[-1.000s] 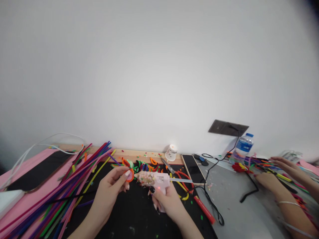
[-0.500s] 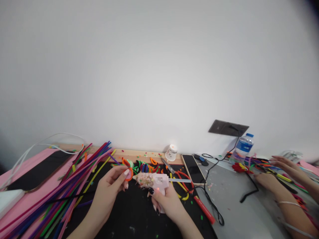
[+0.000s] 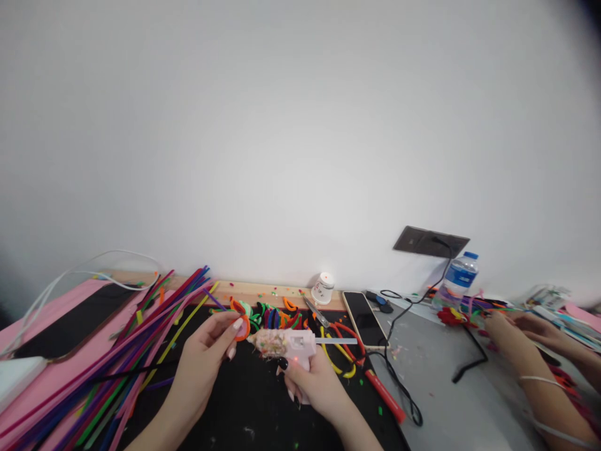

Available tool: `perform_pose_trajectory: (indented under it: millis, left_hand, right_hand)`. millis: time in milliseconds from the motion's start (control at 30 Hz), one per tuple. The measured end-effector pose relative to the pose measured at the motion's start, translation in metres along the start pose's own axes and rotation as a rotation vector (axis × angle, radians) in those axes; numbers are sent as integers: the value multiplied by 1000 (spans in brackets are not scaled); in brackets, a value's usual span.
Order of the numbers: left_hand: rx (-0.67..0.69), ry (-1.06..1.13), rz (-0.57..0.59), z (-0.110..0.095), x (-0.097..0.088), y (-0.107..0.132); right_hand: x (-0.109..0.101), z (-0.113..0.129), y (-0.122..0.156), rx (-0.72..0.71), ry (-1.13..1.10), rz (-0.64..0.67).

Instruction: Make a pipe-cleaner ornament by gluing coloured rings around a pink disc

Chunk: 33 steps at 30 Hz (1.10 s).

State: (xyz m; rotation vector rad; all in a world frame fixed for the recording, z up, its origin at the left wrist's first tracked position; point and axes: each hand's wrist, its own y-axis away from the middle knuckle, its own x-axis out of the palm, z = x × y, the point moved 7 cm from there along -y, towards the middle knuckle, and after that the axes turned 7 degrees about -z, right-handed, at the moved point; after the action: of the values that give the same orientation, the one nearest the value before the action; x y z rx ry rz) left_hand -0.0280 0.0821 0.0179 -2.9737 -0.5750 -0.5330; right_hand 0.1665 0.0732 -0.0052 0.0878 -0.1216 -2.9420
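Observation:
My left hand [image 3: 206,352] pinches a small orange pipe-cleaner loop [image 3: 243,329] between thumb and fingers. My right hand [image 3: 313,383] grips a pink hot glue gun [image 3: 287,343], its nozzle pointing left and touching the orange loop. A clear glue stick pokes out of the gun's back end. Both hands hover over a black mat [image 3: 253,407]. A heap of bent coloured pipe-cleaner pieces [image 3: 275,315] lies just beyond the gun.
Long coloured pipe cleaners [image 3: 136,351] fan out at left over pink sheets. Scissors [image 3: 315,311], a white cup [image 3: 322,288], a phone [image 3: 364,319], a red stick [image 3: 384,394], black cables and a water bottle [image 3: 459,275] lie right. Another person's hands [image 3: 521,332] work at far right.
The glue gun and the orange loop have drifted slightly left and down. The other person's hands have pulled in closer together at far right.

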Motion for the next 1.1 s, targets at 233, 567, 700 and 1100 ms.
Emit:
perform_pose_trajectory:
  millis: [233,567,700,1100]
  left_hand:
    - [-54,-4,-61,2,-3,0]
    - [-54,7,-41,5,-3,-2]
    - [-61,9,-50,2,-2,0]
    - [-58,-5,-37,6,-5,-1]
  right_hand:
    - [-2,-5,-1,2,24,2]
    - [1,2,0,21,37,-8]
    - [-1,-1,-1,12,42,-12]
    - [-5,-5,-2,23,12,-56]
